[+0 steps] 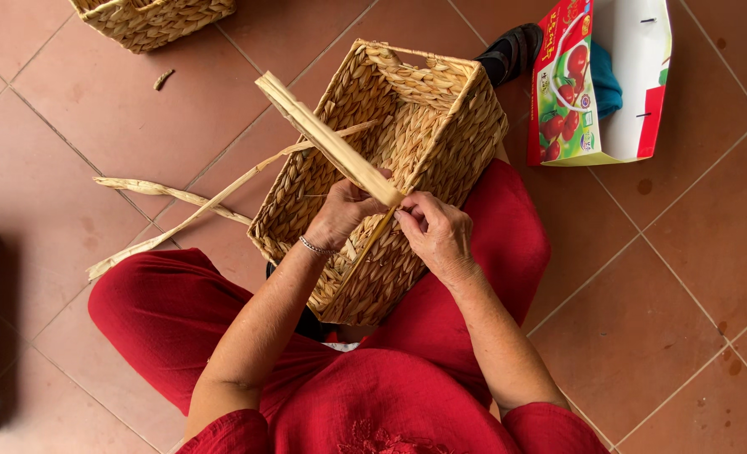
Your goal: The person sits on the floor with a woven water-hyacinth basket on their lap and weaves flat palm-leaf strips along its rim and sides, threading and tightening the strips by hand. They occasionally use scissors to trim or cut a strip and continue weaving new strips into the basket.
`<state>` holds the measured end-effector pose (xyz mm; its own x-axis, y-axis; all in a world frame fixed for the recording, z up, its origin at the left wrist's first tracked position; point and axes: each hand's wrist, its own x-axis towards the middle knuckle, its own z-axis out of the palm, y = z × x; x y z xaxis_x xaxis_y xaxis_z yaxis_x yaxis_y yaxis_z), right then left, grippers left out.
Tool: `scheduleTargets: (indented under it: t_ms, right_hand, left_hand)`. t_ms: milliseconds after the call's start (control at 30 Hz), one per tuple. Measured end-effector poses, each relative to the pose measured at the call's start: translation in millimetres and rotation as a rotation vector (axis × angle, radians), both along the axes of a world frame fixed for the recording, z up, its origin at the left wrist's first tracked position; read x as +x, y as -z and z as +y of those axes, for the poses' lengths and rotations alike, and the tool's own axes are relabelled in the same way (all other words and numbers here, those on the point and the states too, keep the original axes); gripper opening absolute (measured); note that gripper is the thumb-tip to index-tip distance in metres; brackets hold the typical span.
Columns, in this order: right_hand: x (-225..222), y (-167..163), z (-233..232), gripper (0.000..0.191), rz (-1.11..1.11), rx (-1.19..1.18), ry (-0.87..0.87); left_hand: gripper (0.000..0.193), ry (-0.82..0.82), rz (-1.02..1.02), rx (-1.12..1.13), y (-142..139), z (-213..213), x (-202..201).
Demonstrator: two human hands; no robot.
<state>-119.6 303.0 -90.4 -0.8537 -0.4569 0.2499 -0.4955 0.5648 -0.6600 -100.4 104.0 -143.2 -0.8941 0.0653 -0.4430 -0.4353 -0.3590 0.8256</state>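
sitting on a floor [684, 252] of reddish-brown square tiles with pale grout lines, a person in red clothes has a woven basket [440, 126] resting on the lap. a second woven basket [150, 17] shows partly at the top edge, and a small scrap of dry fibre [163, 79] lies on the tiles below it. at the upper right lies an open cardboard box [600, 84], white inside, its flap printed with red fruit on green; a blue cloth [606, 80] is tucked in it, and a dark sandal [508, 52] sits just beside it. the basket is rectangular, tilted so that its open mouth faces up and left, its long axis running from lower left to upper right. a flat pale straw strip [323, 134] runs diagonally from upper left down to the hands at the basket's near rim. thinner loose strands [171, 195] trail left from the basket onto the floor. the left hand [344, 214], a bracelet at its wrist, is closed around the strip at the rim. the right hand [436, 231] pinches the strip's lower end between thumb and fingers, touching the left hand.
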Motion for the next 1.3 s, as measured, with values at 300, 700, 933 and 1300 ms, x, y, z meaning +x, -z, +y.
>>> scheduleTargets:
  t_ms: [300, 700, 933, 1300]
  right_hand:
    - [-7, 9, 31, 0.019, 0.012, 0.016, -0.047]
    - [87, -47, 202, 0.015, -0.461, 0.218, 0.309]
    - [154, -2, 314, 0.017, -0.449, 0.625, 0.633]
    - [168, -12, 370, 0.037, -0.673, 1.237, 0.561]
  left_hand:
    - [0.054, -0.053, 0.106, -0.357, -10, 17, 19]
    - [0.020, -0.006, 0.281, -0.875, -11, 41, 30]
    - [0.013, -0.059, 0.438, -0.817, -12, 39, 27]
    - [0.030, -0.008, 0.457, -0.908, -38, 40, 31]
